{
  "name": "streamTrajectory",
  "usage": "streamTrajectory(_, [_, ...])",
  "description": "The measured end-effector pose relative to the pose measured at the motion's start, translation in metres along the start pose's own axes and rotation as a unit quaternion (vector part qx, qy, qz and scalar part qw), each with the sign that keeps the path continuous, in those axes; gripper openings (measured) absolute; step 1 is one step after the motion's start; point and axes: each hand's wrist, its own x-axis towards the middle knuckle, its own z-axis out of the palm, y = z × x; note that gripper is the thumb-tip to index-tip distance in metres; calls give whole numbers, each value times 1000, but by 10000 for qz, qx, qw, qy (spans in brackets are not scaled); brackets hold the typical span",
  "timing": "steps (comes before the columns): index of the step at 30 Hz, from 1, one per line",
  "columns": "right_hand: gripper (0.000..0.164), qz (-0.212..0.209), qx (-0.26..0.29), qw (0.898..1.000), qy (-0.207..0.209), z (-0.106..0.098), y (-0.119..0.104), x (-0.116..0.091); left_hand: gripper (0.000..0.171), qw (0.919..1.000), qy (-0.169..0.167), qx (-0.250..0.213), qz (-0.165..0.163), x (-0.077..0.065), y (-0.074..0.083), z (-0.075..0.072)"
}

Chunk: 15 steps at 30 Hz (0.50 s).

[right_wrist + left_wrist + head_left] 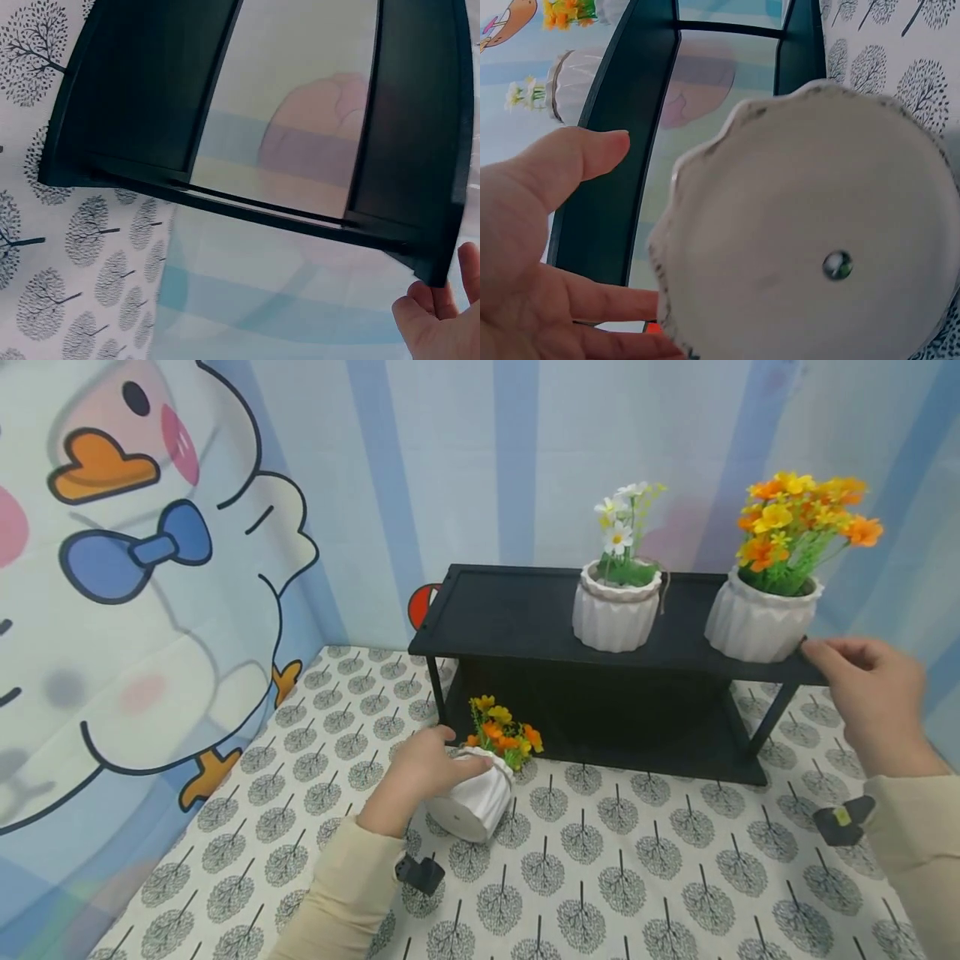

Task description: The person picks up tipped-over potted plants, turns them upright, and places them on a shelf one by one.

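Note:
A white fluted flowerpot (476, 797) with orange and yellow flowers (498, 732) leans over in front of the black two-tier shelf (510, 614), its base toward me. My left hand (427, 766) is at its upper left side. In the left wrist view the thumb (604, 154) stands apart from the pot's round base (780, 202), while extended fingers reach its edge. At the shelf's front right corner, my right hand (873, 693) pinches the top board. In the right wrist view, fingertips (416, 311) meet that corner.
On the top board stand a white pot (615, 614) with white daisies and another white pot (761, 618) with orange and yellow flowers. A tree-patterned cloth (581, 843) covers the table. Behind hangs a striped blue curtain (465, 460) with a cartoon duck at left.

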Motion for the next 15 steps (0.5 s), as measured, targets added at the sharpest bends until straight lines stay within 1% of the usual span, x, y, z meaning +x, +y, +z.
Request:
streamTrajectory(6, [20,226,248,9994,-103,3,12,2,83,9994,-71,338,11,-1,1,9])
streamTrajectory(10, [19,300,429,9985,-155,7,17,4,79,9986,-177,491,-7,0,2,11])
streamTrajectory(15, [21,429,536,9975,-190,11,17,6,78,9982,-261,515,-184,2,1,12])
